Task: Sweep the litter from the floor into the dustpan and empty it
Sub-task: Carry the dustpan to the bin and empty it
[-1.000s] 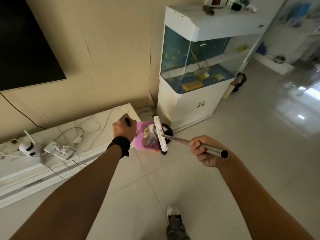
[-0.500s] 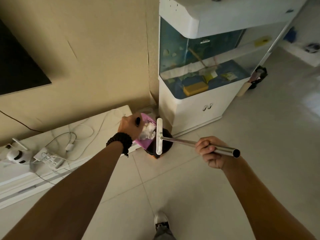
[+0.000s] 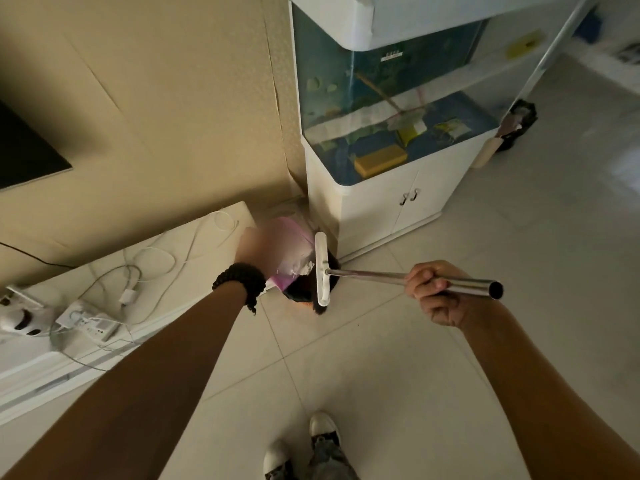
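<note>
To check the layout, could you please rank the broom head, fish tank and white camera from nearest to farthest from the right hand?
1. Broom head, just left of the right hand.
2. Fish tank, beyond it.
3. White camera, far left.

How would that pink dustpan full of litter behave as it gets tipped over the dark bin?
The pink dustpan looks like thin plastic, so probably light and fairly stiff; the left hand lifts it alone. The litter looks like crumpled wrappers, likely light and apt to slide out or flutter beside the dark bin rather than drop straight.
</note>
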Demonstrator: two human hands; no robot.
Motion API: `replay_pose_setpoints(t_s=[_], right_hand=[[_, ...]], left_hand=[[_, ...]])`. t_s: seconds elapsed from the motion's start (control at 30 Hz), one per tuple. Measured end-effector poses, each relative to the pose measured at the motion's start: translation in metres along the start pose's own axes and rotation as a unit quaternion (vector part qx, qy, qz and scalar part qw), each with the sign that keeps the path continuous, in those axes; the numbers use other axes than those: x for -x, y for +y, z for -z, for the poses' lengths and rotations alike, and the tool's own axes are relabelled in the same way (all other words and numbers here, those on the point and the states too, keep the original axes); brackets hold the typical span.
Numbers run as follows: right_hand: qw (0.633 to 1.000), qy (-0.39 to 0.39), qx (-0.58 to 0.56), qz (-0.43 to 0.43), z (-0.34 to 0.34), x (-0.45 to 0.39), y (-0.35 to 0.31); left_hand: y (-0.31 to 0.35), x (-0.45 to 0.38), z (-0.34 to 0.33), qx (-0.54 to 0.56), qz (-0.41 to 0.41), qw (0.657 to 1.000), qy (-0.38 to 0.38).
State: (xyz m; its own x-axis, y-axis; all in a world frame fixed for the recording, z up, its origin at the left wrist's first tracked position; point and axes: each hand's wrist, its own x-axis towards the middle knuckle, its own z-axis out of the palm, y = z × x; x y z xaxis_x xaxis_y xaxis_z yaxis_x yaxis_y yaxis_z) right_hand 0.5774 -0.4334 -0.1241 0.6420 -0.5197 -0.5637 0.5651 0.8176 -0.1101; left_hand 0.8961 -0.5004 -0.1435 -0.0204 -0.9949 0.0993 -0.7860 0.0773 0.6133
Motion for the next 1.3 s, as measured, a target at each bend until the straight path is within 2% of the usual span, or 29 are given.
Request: replay_pose_setpoints(t_s=[0.17, 0.3, 0.47, 0.67, 0.9, 1.1, 1.3], right_hand=[[1.000, 0.026, 0.012, 0.011, -0.002, 0.003, -0.004], [0.999, 0.032, 0.025, 0.014, -0.008, 0.003, -0.006], [0.999, 0.041, 0.025, 0.014, -0.015, 0.003, -0.006], [0.996, 0.076, 0.044, 0.017, -0.020, -0.006, -0.001], [0.993, 0.092, 0.071, 0.014, -0.026, -0.010, 0.003], [0.988, 0.125, 0.091, 0.029, -0.027, -0.020, 0.013], [0.981, 0.164, 0.100, 0.038, -0.027, -0.021, 0.010]], left_hand=[[0.000, -0.004, -0.006, 0.000, 0.005, 1.000, 0.010], [-0.006, 0.003, -0.010, 0.003, -0.048, 0.999, 0.005], [-0.029, 0.007, -0.008, -0.040, -0.132, 0.988, -0.071], [-0.050, 0.022, -0.006, -0.062, -0.149, 0.980, -0.114], [-0.054, 0.030, -0.008, -0.072, -0.153, 0.977, -0.126], [-0.058, 0.040, -0.007, -0.055, -0.142, 0.983, -0.104], [-0.051, 0.031, -0.001, -0.052, -0.172, 0.980, -0.083]])
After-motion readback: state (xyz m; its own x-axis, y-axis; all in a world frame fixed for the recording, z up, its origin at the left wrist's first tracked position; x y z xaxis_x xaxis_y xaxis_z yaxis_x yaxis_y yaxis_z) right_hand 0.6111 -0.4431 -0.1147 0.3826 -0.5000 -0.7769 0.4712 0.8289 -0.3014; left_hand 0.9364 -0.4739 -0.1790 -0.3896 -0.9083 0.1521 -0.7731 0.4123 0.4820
